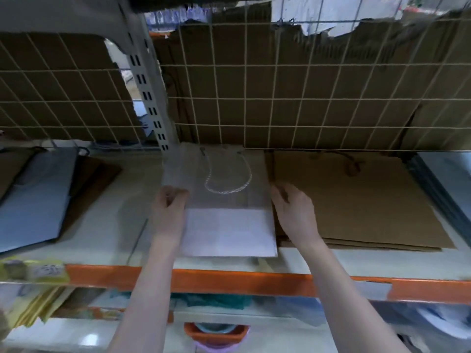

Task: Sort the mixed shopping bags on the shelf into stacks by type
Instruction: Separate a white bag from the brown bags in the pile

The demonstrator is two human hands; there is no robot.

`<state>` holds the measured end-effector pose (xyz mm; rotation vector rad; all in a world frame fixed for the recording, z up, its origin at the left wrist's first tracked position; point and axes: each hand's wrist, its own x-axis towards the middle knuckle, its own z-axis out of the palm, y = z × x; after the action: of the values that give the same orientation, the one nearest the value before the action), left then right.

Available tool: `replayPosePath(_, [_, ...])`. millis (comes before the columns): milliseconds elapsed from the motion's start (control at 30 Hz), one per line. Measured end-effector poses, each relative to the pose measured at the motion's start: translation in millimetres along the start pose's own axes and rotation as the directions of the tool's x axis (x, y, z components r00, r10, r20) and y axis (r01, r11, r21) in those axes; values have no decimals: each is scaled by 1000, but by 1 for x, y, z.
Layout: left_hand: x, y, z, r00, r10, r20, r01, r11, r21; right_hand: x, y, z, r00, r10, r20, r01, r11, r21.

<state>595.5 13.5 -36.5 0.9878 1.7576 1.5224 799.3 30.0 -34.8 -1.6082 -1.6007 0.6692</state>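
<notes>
A clear plastic bag [224,200] with a white rope handle and a white insert lies flat in the middle of the shelf [107,225]. My left hand [169,207] grips its left edge, fingers curled onto it. My right hand [293,212] rests against its right edge, fingers bent, where the clear bag meets a stack of brown paper bags [356,200]. At the left lie a grey-blue bag [35,200] and a dark brown bag [94,179] beneath it. More grey-blue bags [448,179] lie at the far right.
A wire grid backed by torn cardboard [305,85] closes the shelf's rear. A slotted grey upright [150,98] stands left of centre. The orange beam [229,278] marks the front edge, with a yellow label [33,271] at left. Goods fill the lower shelf.
</notes>
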Motion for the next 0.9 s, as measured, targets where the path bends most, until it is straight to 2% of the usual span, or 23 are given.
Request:
replayPosePath(200, [26,-4,-22,993,-29,118,23,998,53,10,-23,42,996,85,36,-87,994,66])
replayPosePath(300, [38,-12,-25,994,-11,107,-1,994,113,18,-31,49,994,102,37,-103,994,34])
replayPosePath(433, [53,-26,-24,998,54,44,-64,952,299,27,-35,55,995,92,29,-92,996,-17])
replayPosePath(533, [60,-31,-22,987,150,49,-155,868,471,34,-32,58,994,111,11,-110,993,-51])
replayPosePath(600, [65,-33,-21,983,177,59,-181,838,515,37,-32,58,993,115,9,-114,991,-76])
replayPosePath(700, [71,-40,-20,982,163,92,-187,833,521,39,-31,59,992,122,14,-120,987,-103])
replayPosePath(900, [64,-36,-16,971,144,188,-207,904,375,42,-26,63,993,118,18,-114,982,-148])
